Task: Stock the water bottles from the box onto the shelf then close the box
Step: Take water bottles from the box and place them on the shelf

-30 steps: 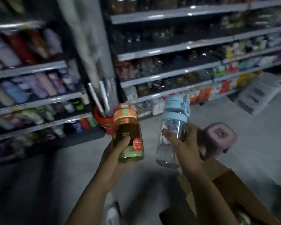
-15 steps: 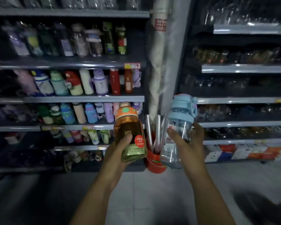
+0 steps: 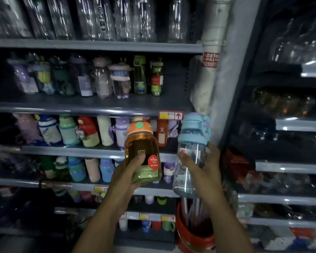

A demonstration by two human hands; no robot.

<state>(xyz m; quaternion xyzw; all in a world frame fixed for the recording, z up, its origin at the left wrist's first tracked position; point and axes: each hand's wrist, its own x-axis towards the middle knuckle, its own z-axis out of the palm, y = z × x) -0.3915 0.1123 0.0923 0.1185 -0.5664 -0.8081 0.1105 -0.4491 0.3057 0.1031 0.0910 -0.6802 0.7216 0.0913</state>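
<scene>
My left hand (image 3: 128, 172) grips an amber bottle with an orange lid (image 3: 142, 148), held upright in front of the shelves. To its right, my right hand (image 3: 204, 167) holds a clear bottle with a light blue lid (image 3: 190, 152), also upright. Both bottles are raised before the grey shelving unit (image 3: 98, 106), level with its middle shelves. The shelf (image 3: 175, 99) right of the green bottles has a bare stretch. The box is out of view.
Rows of coloured bottles fill the shelves at the left. A red bucket (image 3: 192, 236) with rods stands on the floor below my right hand. A white column (image 3: 212, 52) divides this unit from darker shelves (image 3: 290, 167) at the right.
The view has swung left and up from the box and floor to the bottle shelves. Both hands have kept their bottles and come closer to the shelves.
</scene>
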